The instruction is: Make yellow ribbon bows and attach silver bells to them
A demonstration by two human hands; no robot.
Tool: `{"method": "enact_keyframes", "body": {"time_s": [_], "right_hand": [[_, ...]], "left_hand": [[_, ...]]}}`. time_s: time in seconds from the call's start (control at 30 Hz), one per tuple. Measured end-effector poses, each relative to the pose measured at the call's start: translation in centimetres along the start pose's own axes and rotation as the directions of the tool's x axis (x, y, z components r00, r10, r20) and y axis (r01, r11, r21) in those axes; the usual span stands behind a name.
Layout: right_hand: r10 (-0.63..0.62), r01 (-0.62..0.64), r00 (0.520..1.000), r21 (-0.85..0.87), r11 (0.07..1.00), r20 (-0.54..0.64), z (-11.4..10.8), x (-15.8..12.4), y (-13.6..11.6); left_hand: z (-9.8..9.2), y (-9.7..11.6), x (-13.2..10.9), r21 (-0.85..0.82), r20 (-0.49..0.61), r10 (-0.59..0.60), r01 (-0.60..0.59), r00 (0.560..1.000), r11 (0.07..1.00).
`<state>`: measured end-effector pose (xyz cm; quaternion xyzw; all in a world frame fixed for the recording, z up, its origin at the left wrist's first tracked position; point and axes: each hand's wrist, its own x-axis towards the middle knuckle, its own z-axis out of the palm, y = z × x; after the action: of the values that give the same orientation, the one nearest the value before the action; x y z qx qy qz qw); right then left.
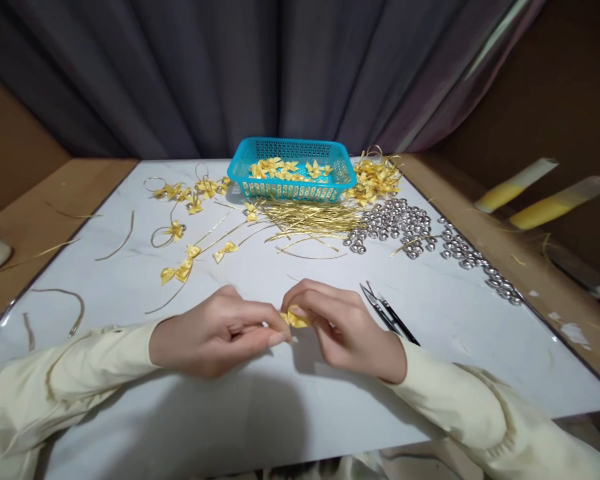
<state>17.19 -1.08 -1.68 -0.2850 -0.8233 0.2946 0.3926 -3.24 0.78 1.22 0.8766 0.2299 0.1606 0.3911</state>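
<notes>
Between my two hands, above the near middle of the white tabletop (pixel 370 413), is a small yellow ribbon bow (pixel 297 317). My left hand (pixel 225 331) pinches its left end between thumb and forefinger. On the other side, the fingers of my right hand (pixel 343 327) are closed on the bow and hide part of it. Black-handled tweezers (pixel 387 313) lie just right of my right hand. Beyond my left hand lie a loose yellow bow (pixel 225 251) and a pair of bows on a gold cord (pixel 180 269).
At the back a turquoise basket (pixel 293 189) holds yellow bows. A bundle of gold cords (pixel 315 219) lies before it, with silver bells or beads (pixel 400 223) to the right. More bows (pixel 375 177) are heaped beside the basket. Two yellow glue-like sticks (pixel 517 185) stand out at the right.
</notes>
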Motion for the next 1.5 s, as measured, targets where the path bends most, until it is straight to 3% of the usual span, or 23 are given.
{"method": "enact_keyframes", "body": {"time_s": [0.1, 0.13, 0.23, 0.33, 0.57, 0.67, 0.8, 0.9, 1.17, 1.5], "right_hand": [[0.096, -0.096, 0.995, 0.001, 0.995, 0.011, -0.1, 0.2, 0.2], [0.127, -0.127, 0.992, 0.013, 0.992, 0.021, -0.2, 0.3, 0.2], [0.160, -0.162, 0.986, 0.048, 0.986, 0.037, -0.8, 0.6, 0.1], [0.170, -0.170, 0.985, 0.034, 0.985, 0.004, -1.6, 0.8, 0.0], [0.238, -0.244, 0.970, 0.175, 0.954, 0.051, -3.4, 0.7, -0.3], [0.262, -0.267, 0.964, 0.161, 0.950, 0.051, -4.0, 0.6, -0.9], [0.199, -0.212, 0.972, 0.101, 0.972, 0.124, -4.3, 0.6, -2.0], [0.143, -0.145, 0.983, 0.008, 0.989, 0.116, -4.0, 0.4, -2.6], [0.026, -0.030, 0.999, -0.085, 0.996, -0.046, -3.0, -0.1, -3.1], [-0.116, 0.077, 0.976, -0.204, 0.976, -0.184, -1.7, -0.4, -3.3]], "left_hand": [[-0.5, 1.1, -0.4, -0.041, 0.054, 0.206, -0.204, 0.977, 0.978], [-0.7, 1.5, -0.3, -0.031, 0.055, 0.221, -0.220, 0.974, 0.975], [-1.5, 1.9, 0.3, 0.094, 0.066, 0.102, -0.108, 0.993, 0.990], [-2.3, 1.6, 0.9, 0.109, 0.081, 0.016, -0.025, 0.997, 0.994], [-3.1, 1.5, 0.9, 0.052, 0.062, 0.022, -0.025, 0.998, 0.998], [-3.0, 1.5, 0.8, 0.050, 0.047, 0.027, -0.029, 0.999, 0.998], [-2.8, 1.2, 0.7, 0.107, 0.040, 0.045, -0.049, 0.998, 0.993], [-2.6, 1.0, 0.7, 0.131, 0.052, 0.059, -0.066, 0.997, 0.989], [-2.5, 0.5, 1.2, 0.010, 0.076, 0.057, -0.058, 0.995, 0.998], [-1.8, -0.8, 1.4, -0.197, 0.121, 0.004, 0.020, 0.993, 0.980]]}}
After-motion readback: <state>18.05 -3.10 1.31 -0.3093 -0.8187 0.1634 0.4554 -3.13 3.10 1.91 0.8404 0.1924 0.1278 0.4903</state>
